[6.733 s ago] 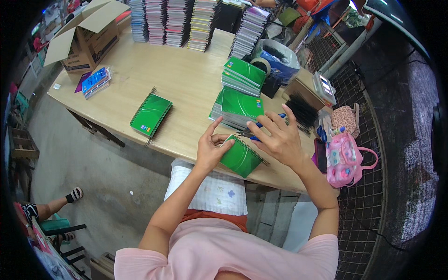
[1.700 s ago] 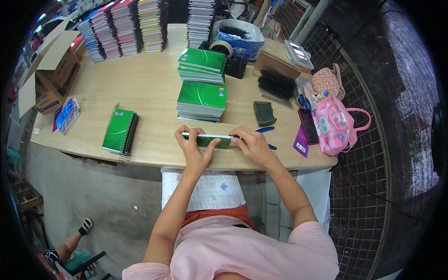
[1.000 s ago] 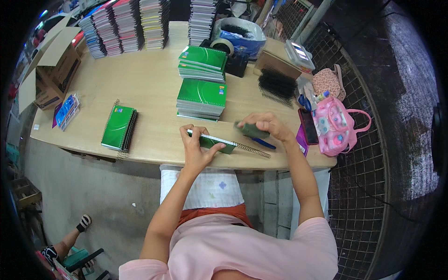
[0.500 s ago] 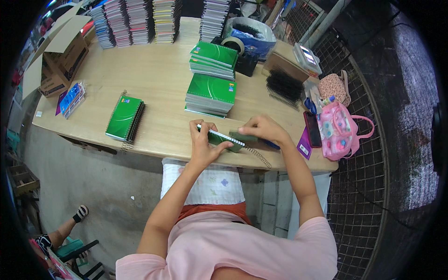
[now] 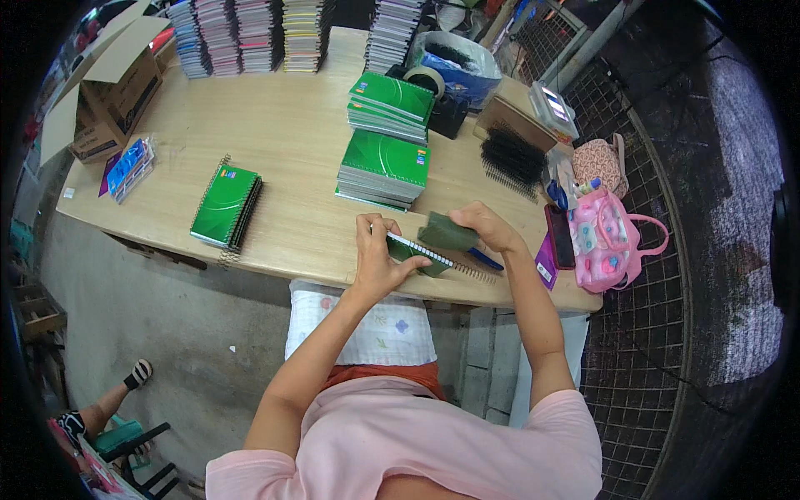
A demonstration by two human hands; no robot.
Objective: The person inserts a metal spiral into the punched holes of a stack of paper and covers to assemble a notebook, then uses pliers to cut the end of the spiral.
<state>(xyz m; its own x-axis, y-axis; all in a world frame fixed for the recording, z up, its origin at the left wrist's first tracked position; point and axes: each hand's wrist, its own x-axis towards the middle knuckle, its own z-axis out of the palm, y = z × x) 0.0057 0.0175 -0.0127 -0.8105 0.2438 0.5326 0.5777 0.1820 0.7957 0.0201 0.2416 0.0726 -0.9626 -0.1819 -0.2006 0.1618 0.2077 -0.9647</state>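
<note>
My left hand [image 5: 377, 260] is closed round a small green notebook [image 5: 402, 251], held on edge with its white punched side up. A wire coil [image 5: 475, 272] runs along the holes and sticks out past the notebook's right end, where it looks blurred. Just right of the notebook, my right hand [image 5: 490, 227] pinches a dark green piece of what looks like cloth [image 5: 447, 232], raised above the coil. A blue slim object [image 5: 485, 259] lies on the table under that hand, partly hidden. Beyond my hands stands a stack of green notebooks [image 5: 382, 158].
Bound green notebooks [image 5: 223, 204] with loose coil ends lie on the left of the table [image 5: 275, 150]. A heap of black coils [image 5: 512, 158], a phone [image 5: 560, 237] and a pink bag [image 5: 602, 237] sit at right. Taller notebook stacks [image 5: 304, 37] and an open carton [image 5: 117, 112] stand farther back.
My right hand has lifted slightly, and the dark green cloth now shows larger above the coil. My left hand still grips the notebook. The whole view has shifted a little.
</note>
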